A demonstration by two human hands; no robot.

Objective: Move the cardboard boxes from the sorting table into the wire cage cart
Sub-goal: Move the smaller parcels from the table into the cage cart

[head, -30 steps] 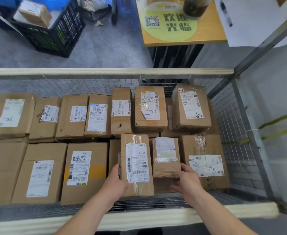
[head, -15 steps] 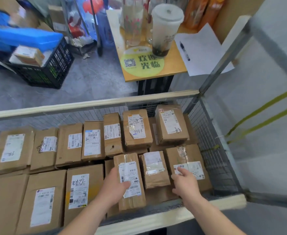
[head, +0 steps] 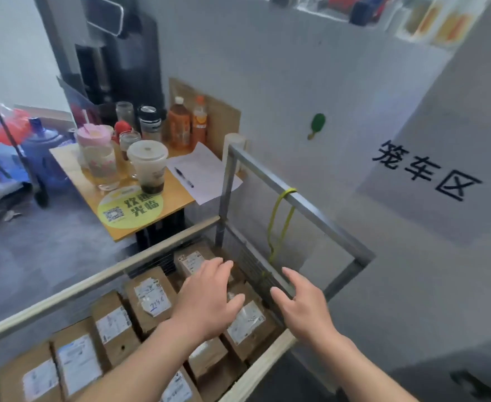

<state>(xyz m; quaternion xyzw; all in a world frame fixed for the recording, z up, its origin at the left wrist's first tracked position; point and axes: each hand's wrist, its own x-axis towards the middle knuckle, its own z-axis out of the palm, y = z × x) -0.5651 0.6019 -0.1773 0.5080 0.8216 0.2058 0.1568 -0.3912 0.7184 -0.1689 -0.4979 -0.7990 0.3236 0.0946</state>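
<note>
The wire cage cart [head: 299, 198] fills the lower left, its metal frame rising at the right corner. Several brown cardboard boxes [head: 148, 297] with white labels lie packed inside it. My left hand [head: 206, 300] hovers over the boxes near the cart's right end, fingers spread and holding nothing. My right hand [head: 302, 306] hangs beside the cart's right side mesh, fingers relaxed and empty. A labelled box [head: 245, 322] lies between and below the two hands.
A small wooden table [head: 139, 204] with cups, bottles, a paper sheet and a pen stands just behind the cart. A yellow-green strap [head: 279, 221] hangs from the cart's top rail. A grey wall with black characters is at the right; clutter and a water jug lie far left.
Both hands have let go of the boxes and lifted away from them. The view has swung up and to the right, away from the cart's inside toward the wall.
</note>
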